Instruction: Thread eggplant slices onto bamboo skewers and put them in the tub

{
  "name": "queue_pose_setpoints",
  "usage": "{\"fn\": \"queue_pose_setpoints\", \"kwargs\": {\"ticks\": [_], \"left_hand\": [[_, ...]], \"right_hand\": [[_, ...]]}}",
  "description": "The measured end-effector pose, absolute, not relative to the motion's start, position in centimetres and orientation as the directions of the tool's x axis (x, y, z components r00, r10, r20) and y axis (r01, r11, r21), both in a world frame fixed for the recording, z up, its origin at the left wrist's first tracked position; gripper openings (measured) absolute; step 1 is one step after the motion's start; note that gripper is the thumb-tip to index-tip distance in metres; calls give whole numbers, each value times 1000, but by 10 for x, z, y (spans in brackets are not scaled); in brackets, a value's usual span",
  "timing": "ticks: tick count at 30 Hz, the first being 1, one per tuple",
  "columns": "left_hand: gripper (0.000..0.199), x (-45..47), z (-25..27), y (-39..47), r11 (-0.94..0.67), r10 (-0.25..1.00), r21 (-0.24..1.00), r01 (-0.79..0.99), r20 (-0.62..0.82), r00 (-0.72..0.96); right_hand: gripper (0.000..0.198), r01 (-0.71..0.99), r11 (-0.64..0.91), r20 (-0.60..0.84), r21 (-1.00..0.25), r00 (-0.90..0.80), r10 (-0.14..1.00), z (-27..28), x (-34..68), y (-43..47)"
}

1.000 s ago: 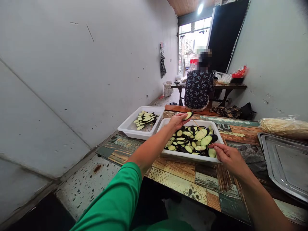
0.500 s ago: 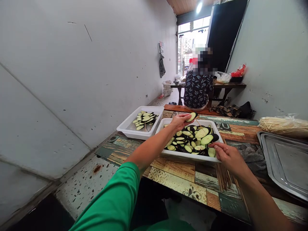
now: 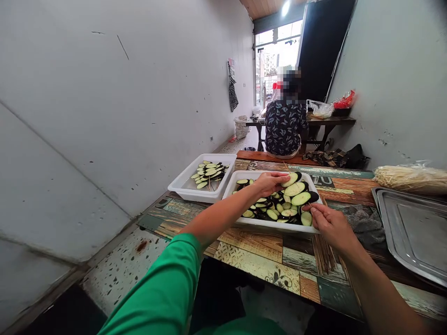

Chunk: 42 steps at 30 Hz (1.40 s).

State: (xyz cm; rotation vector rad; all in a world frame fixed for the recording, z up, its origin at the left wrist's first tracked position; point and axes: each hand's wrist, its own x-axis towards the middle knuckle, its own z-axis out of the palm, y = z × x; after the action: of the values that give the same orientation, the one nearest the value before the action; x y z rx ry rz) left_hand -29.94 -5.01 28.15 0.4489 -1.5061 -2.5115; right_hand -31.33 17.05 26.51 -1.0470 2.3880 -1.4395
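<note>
My left hand [image 3: 272, 183] pinches an eggplant slice [image 3: 291, 179] with dark skin and pale green flesh, above the white tub [image 3: 228, 190]. A thin stick tip pokes out just beyond this slice. My right hand [image 3: 326, 218] is closed on the near end of a bamboo skewer [image 3: 310, 204], at the tub's right side. Threaded eggplant slices [image 3: 301, 198] line up on the skewer between my hands and hide most of its length. Loose eggplant slices [image 3: 272, 214] fill the tub below.
To the left, a second white tub [image 3: 185, 186] contains skewered eggplant slices [image 3: 209, 172]. Loose skewers [image 3: 324, 256] lie beside the near tub. Metal trays [image 3: 415, 232], a crumpled dark bag [image 3: 365, 228] and a bagged skewer bundle [image 3: 408, 179] are at right. A person [image 3: 286, 125] sits ahead, facing away.
My left hand has moved right and slightly down, bringing its eggplant slice onto the skewer's far end, against the threaded ones. My right hand has stayed nearly in place.
</note>
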Motion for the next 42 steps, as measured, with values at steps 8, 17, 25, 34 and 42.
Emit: {"fn": "queue_pose_setpoints", "kwargs": {"ticks": [8,17,25,34,42], "left_hand": [[11,-301,278,-75,233,-582,972,-12,129,-803],[14,-293,274,-78,667,-196,744,-20,150,-969],[52,-300,249,-61,590,-66,804,73,139,-988],[61,-288,267,-81,672,11,741,7,0,-1000],[40,-283,277,-87,598,-45,799,-63,-45,-998]], "right_hand": [[35,-346,128,227,-930,-810,-540,260,-317,172],[29,-179,-25,170,-984,-871,-460,264,-313,170],[27,-95,-138,148,-986,-876,-459,273,-312,168],[26,-38,-156,110,-987,-870,-480,271,-315,169],[29,-14,-140,82,-990,-866,-493,273,-314,170]]}}
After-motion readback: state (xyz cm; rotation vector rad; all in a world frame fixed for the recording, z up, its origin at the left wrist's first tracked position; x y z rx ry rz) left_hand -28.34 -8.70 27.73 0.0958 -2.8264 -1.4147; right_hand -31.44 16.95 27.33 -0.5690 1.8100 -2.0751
